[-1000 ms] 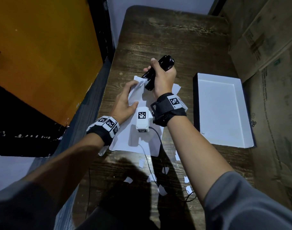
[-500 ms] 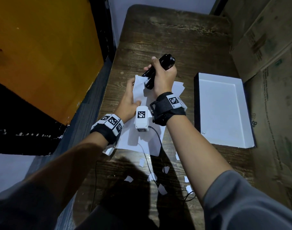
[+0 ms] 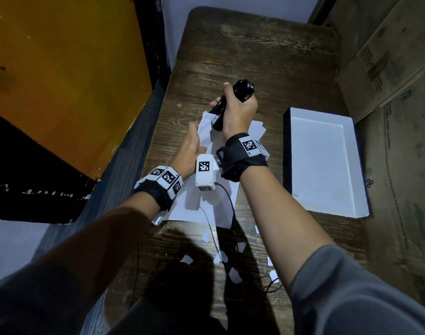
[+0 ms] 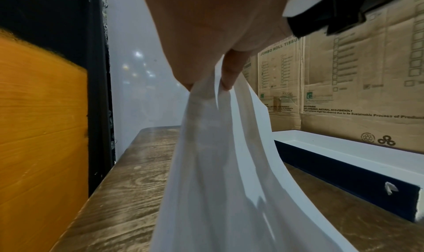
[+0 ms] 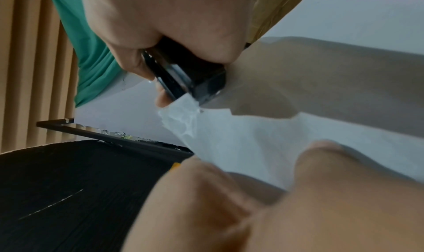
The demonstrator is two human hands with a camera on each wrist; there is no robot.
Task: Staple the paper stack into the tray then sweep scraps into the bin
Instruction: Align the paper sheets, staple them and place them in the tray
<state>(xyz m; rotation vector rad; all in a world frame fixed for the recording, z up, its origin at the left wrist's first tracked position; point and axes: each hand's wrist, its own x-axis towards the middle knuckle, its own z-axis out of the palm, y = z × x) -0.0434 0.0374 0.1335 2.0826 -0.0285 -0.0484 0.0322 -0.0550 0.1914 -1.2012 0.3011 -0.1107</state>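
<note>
A white paper stack [image 3: 201,201] lies on the wooden table, its far left corner lifted. My left hand [image 3: 191,147] pinches that raised corner of the paper stack [image 4: 218,165] between thumb and fingers. My right hand [image 3: 238,110] grips a black stapler [image 3: 230,100] tilted down, and its nose bites the paper corner [image 5: 183,118]. The stapler [image 5: 183,74] shows dark between my curled fingers. A white tray [image 3: 325,163] with dark sides sits to the right. Small white scraps [image 3: 234,275] lie scattered on the near table.
Cardboard boxes [image 3: 387,68] stand along the right, close behind the tray [image 4: 344,163]. An orange panel [image 3: 61,81] and a dark ledge run along the left edge. A black cable [image 3: 227,206] trails from the wrist camera across the paper. No bin is in view.
My left hand has slid up the sheet and lifted its far corner. The stapler in my right hand has stayed at that corner, dipping slightly onto it.
</note>
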